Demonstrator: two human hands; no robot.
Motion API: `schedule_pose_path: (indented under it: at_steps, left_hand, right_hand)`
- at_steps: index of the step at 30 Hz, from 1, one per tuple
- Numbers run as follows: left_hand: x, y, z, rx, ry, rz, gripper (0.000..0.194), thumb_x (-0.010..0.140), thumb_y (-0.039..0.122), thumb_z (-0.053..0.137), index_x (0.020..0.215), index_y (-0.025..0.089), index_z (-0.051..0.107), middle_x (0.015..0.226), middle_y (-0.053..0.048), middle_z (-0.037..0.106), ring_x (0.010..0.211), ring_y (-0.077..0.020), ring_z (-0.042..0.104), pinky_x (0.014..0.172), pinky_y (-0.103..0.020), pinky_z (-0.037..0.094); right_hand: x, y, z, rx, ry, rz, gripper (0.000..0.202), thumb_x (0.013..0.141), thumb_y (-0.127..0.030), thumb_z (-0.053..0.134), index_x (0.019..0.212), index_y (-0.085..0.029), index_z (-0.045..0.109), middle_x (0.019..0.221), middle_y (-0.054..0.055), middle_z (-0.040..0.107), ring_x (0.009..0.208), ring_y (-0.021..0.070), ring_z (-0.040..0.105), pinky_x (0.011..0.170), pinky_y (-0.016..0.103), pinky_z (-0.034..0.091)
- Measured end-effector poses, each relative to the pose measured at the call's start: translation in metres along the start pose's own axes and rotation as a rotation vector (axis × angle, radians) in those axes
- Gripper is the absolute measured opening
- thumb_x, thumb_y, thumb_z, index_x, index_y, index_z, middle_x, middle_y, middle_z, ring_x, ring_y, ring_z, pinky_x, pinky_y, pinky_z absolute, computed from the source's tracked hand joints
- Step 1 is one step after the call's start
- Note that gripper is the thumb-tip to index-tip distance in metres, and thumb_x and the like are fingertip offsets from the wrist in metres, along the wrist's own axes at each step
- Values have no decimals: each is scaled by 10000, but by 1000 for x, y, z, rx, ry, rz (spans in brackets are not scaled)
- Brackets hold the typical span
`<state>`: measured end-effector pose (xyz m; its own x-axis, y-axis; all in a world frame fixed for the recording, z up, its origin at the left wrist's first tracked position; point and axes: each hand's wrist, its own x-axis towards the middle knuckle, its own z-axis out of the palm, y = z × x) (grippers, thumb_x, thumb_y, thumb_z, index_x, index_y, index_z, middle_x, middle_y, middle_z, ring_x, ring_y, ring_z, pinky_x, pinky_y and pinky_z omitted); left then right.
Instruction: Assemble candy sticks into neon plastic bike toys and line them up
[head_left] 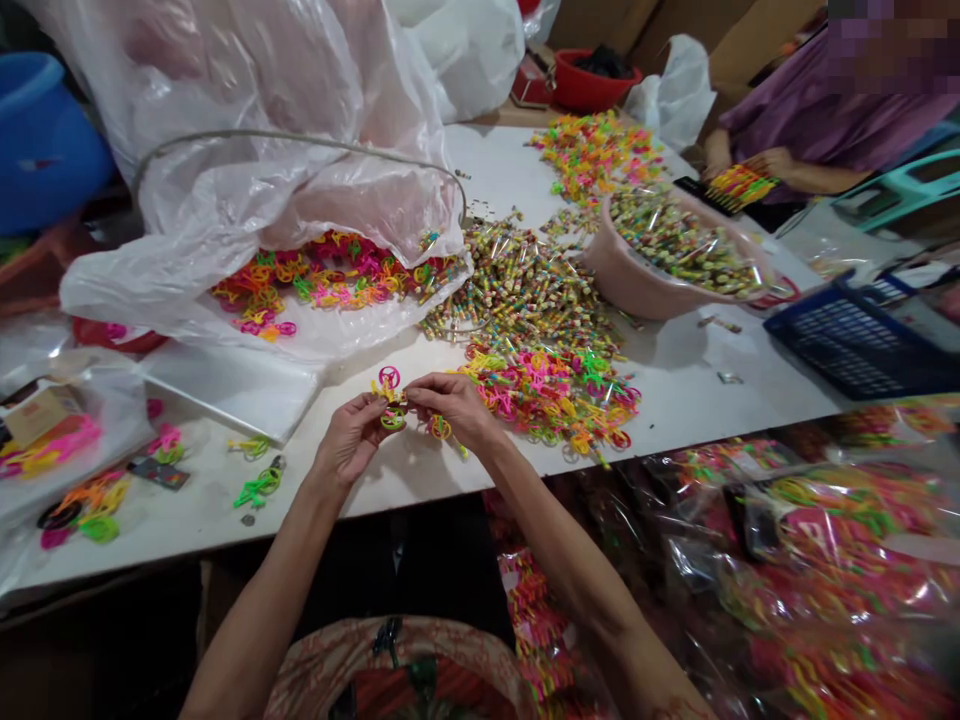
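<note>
Left hand (351, 438): thumb and fingertips closed on a small, looped magenta-yellow-green plastic piece (385, 392), above the white tabletop (411, 474). Probably light, slightly springy; best pinched mid-length. Long axis near to far, magenta ring far. Right hand (455, 403): fingertips closed, pinching its right side.

No text, label, brand, number or sign can be read anywhere here.

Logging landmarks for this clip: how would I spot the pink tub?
On the white table, look right of the open bag. The pink tub stands there, heaped with small pieces; its walls are solid, unlike the blue basket with its lattice.
</note>
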<state>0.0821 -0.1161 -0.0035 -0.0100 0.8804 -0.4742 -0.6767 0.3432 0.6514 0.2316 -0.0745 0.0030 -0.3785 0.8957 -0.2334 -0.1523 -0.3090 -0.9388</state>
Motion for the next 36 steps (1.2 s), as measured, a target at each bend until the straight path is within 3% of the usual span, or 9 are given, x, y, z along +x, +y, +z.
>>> schedule_pose_path:
  at_steps: [9, 16, 22, 30, 33, 36]
  left_hand:
    - [-12, -13, -1, 19, -22, -57, 322, 465, 193, 865, 667, 119, 627, 628, -9, 679, 522, -87, 601, 503, -193, 517]
    - [-14, -17, 2, -29, 46, -12, 287, 476, 162, 846, 663, 125, 631, 621, -8, 675, 515, -81, 585, 485, -181, 497]
    - [-19, -20, 4, -27, 68, -78, 269, 458, 134, 829, 646, 121, 636, 630, -20, 687, 528, -107, 608, 483, -200, 526]
    - [-16, -29, 13, -4, 58, -69, 279, 457, 134, 840, 659, 120, 649, 639, -13, 693, 536, -101, 615, 507, -200, 541]
    - [-16, -34, 13, 19, 39, -46, 309, 439, 175, 870, 629, 123, 632, 630, -13, 689, 551, -103, 621, 533, -202, 539]
    - [-15, -37, 10, 35, 65, -5, 317, 416, 182, 880, 612, 128, 636, 630, -10, 692, 573, -102, 628, 561, -195, 527]
  right_hand:
    - [-17, 1, -1, 124, -19, 125, 384, 569, -457, 812, 721, -162, 618, 500, -49, 612, 364, 52, 473, 379, 172, 350]
    - [-20, 2, 1, 118, 36, 49, 376, 613, -465, 786, 686, -162, 575, 502, -62, 591, 367, 34, 458, 378, 158, 337]
    - [-27, 2, 6, 50, -13, 25, 376, 629, -487, 760, 665, -160, 578, 493, -68, 560, 369, 32, 434, 353, 164, 277]
    - [-28, 7, -9, 25, 59, 11, 431, 632, -555, 738, 669, -174, 541, 497, -77, 551, 382, 33, 418, 389, 168, 311]
    - [-33, 7, -7, -33, 65, 5, 428, 654, -567, 717, 655, -180, 534, 499, -73, 546, 388, 37, 412, 396, 174, 311]
    - [-39, 10, -2, -110, 157, -58, 414, 698, -557, 683, 618, -189, 511, 493, -69, 512, 411, 43, 400, 414, 182, 315]
